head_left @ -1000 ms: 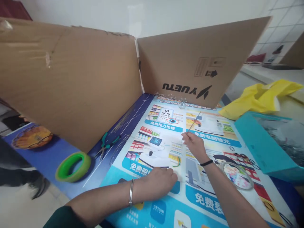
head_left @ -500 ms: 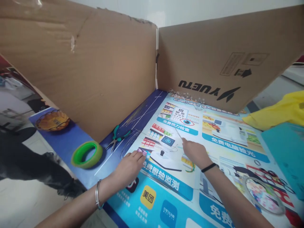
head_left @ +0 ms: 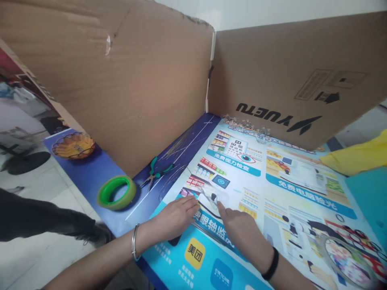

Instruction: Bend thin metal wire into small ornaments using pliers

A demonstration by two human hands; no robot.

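Note:
My left hand (head_left: 179, 217) is low over the poster-covered table (head_left: 242, 189), its fingers pressed together. What they grip, if anything, is hidden. Just to its right, my right hand (head_left: 243, 229) is closed in a pinch with the index finger pointing toward the left hand. A thin, pale, shiny strand or strip (head_left: 209, 196) shows between the two hands, blurred against the print; its kind is unclear. Left of my hands lie teal-handled pliers (head_left: 155, 174), jaws toward me, and a roll of green-cored tape (head_left: 117, 193). Thin dark wires (head_left: 178, 151) lie beyond the pliers.
Cardboard walls (head_left: 145, 80) close off the back and left. A woven basket (head_left: 74, 146) sits at the left edge. Clear small pieces (head_left: 244, 124) line the back wall. A clear ring-shaped roll (head_left: 347, 262), black bands, yellow cloth (head_left: 356, 155) and a teal sheet (head_left: 369, 197) are right. A person's leg (head_left: 45, 219) shows left.
My right hand has moved down and left, close to my left hand, bringing the thin strand with it. The left hand has stayed nearly in place on the poster; the view has shifted slightly.

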